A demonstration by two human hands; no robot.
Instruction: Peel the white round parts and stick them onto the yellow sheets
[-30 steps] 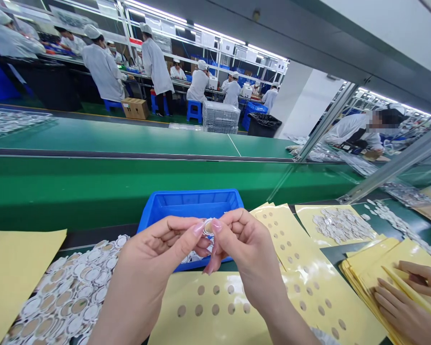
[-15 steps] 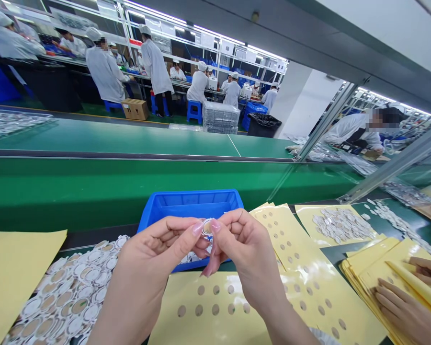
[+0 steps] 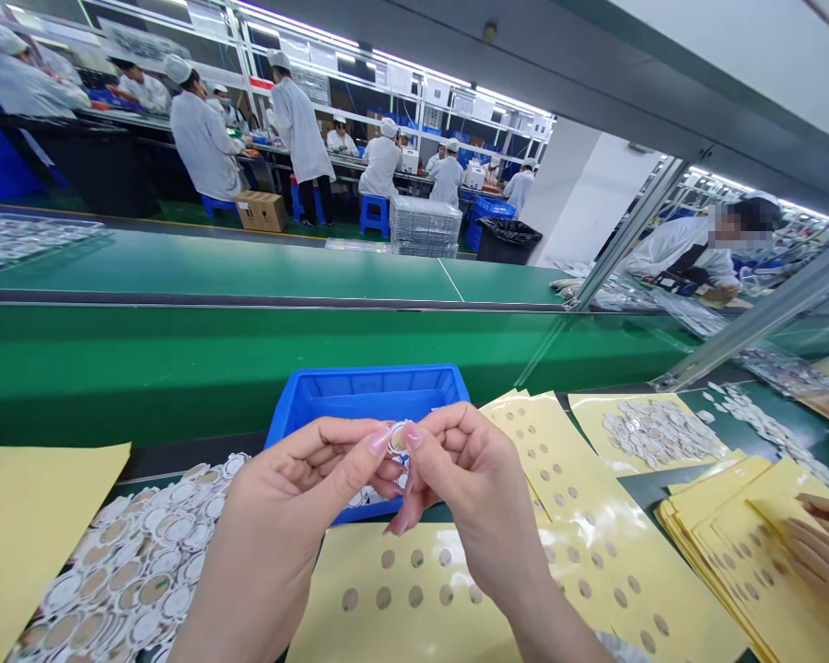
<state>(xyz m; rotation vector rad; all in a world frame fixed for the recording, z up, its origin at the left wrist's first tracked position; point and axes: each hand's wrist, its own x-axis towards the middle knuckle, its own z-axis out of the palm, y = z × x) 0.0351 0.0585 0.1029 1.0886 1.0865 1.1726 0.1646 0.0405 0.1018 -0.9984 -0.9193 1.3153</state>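
My left hand (image 3: 304,483) and my right hand (image 3: 466,479) meet in front of me, and both pinch one small round white disc (image 3: 399,438) between thumbs and fingertips. They hover over the near edge of a blue plastic bin (image 3: 332,391). Under my wrists lies a yellow backing sheet (image 3: 401,608) with round holes punched in it. A heap of round white discs (image 3: 128,571) lies to the lower left.
More punched yellow sheets (image 3: 559,460) and a stack of them (image 3: 739,552) lie to the right, where another person's hand (image 3: 825,548) rests. Loose discs (image 3: 653,433) sit on a far sheet. A plain yellow sheet (image 3: 20,516) is at left. Green conveyor belt (image 3: 180,359) runs behind the bin.
My hands stay pinched on the disc, almost unmoved. The other person's hands at the lower right have drawn back toward the frame edge, and the lifted sheet now lies flat.
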